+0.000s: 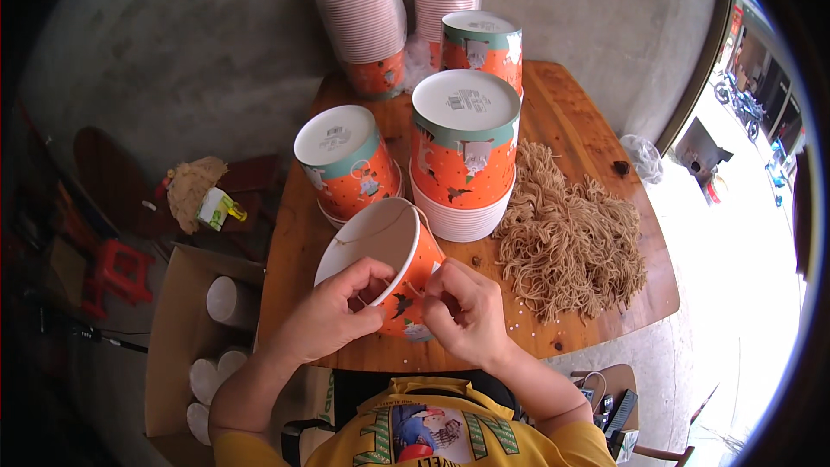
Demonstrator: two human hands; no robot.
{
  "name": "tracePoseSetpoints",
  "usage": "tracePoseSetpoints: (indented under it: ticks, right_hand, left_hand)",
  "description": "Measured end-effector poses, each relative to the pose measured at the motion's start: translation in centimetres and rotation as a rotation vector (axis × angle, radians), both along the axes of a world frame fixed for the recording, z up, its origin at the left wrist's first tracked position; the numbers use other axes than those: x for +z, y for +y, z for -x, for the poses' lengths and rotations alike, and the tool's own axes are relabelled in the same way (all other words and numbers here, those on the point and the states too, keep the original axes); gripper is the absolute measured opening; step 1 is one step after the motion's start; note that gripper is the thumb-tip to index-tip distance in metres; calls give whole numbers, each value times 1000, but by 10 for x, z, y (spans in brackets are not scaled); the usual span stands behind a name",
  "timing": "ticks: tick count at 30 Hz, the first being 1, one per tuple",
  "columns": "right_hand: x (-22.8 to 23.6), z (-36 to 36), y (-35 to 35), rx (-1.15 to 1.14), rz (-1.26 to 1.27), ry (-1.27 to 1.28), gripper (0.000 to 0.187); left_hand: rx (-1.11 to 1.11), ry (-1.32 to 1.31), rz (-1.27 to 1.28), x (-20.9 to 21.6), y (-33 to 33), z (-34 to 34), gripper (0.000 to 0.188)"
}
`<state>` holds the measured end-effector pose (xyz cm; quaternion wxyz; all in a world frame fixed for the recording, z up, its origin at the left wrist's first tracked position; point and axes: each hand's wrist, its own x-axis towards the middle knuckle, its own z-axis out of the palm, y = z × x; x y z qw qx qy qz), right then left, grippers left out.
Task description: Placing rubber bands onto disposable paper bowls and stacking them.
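Note:
An orange paper bucket [423,258] with a white inside and printed figures is tilted in front of me, its mouth facing up and to the left. My left hand [339,310] grips its near rim, fingertips reaching inside the wall. On the bucket's outer side, my right hand [468,311] is closed in a pinch on a thin tan cord [411,289] that meets the wall. Another stretch of cord shows at the far rim. Upside-down stacks of matching buckets, a left stack [356,164] and a middle stack [467,156], stand just beyond.
A heap of tan cords [571,238] lies on the wooden table [588,112] at the right. Tall bagged bucket stacks [359,4] stand against the wall. Left of the table are a cardboard box [173,320] with white cylinders and a red stool [121,272].

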<state>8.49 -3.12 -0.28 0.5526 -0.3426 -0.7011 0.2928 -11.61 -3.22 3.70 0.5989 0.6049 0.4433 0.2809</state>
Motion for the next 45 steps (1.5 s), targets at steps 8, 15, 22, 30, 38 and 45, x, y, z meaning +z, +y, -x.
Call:
tracePoseSetpoints:
  ticks: [8, 15, 22, 30, 38, 45]
  right_hand:
    - [2, -1, 0, 49, 96, 3, 5]
    - [8, -2, -1, 31, 210, -46, 7]
    - [3, -7, -2, -8, 249, -65, 8]
    - [-6, -27, -13, -32, 205, -111, 8]
    - [-21, -51, -17, 5, 310, -103, 7]
    - [-30, -57, -19, -8, 232, -109, 11]
  left_hand:
    - [-34, 5, -74, -1, 1, 0, 44]
    - [-45, 24, -59, -3, -1, -3, 52]
    - [-96, -13, 1, 0, 3, -12, 34]
    - [-165, 73, -74, -25, 8, -42, 13]
    - [-236, -5, -84, -39, 7, -54, 14]
    - [-240, 134, -191, -37, 8, -64, 10]
